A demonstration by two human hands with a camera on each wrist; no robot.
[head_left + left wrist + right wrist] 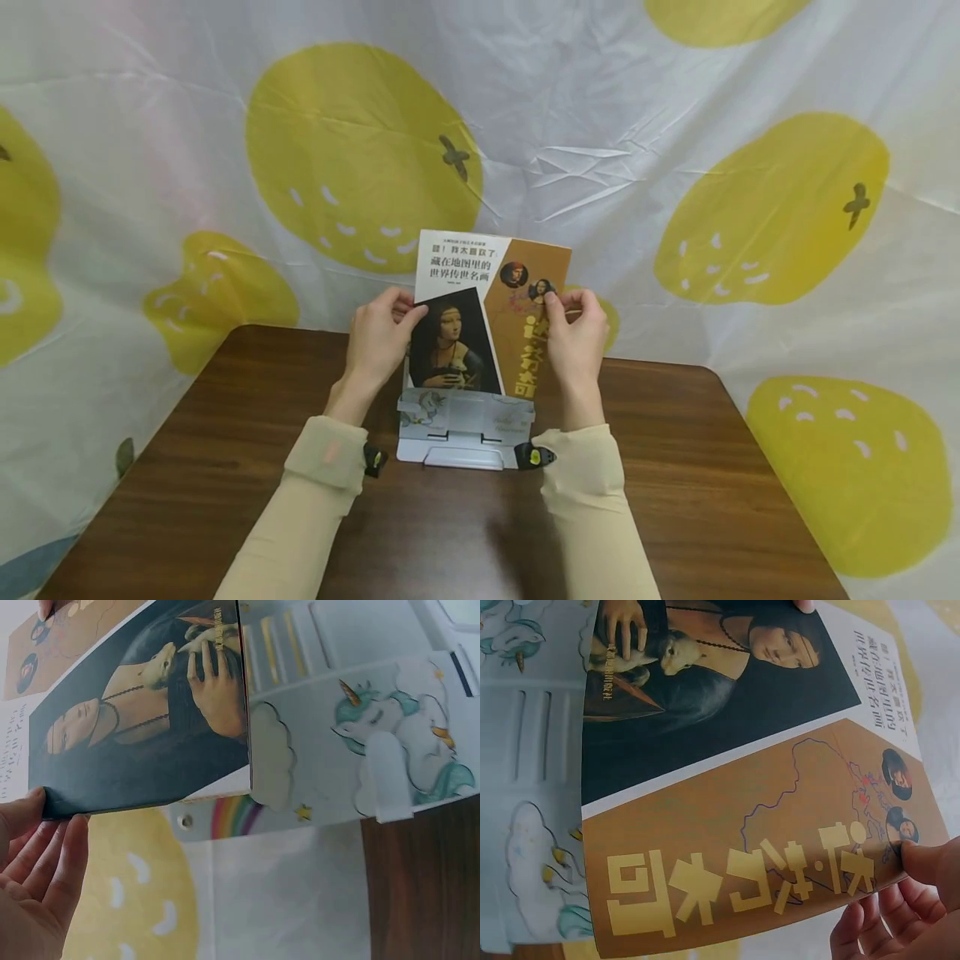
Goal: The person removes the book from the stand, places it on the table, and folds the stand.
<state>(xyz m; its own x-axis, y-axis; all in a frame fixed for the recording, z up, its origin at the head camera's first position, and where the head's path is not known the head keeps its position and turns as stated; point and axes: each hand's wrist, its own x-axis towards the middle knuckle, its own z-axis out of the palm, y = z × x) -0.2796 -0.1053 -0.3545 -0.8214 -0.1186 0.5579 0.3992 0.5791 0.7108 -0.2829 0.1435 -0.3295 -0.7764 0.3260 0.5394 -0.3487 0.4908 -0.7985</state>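
A book (459, 265) with a white, brown and black cover, a painted portrait on it, is held upright by both hands. My left hand (377, 340) pinches its left edge, thumb on the front cover and fingers behind. On the opposite edge, my right hand (577, 340) grips the book the same way. The book's lower end is just at a pale folding book stand (465, 417), which overlaps its bottom in the head view. Unicorn, cloud and rainbow prints decorate the stand (315, 772) in the left wrist view. Golden characters run along the brown part of the cover (705, 847).
The stand sits on a dark brown wooden table (420, 533). Behind the table hangs a white cloth (555, 100) printed with large yellow fruits. Black wrist straps (375, 460) show at the cuffs of the light sleeves.
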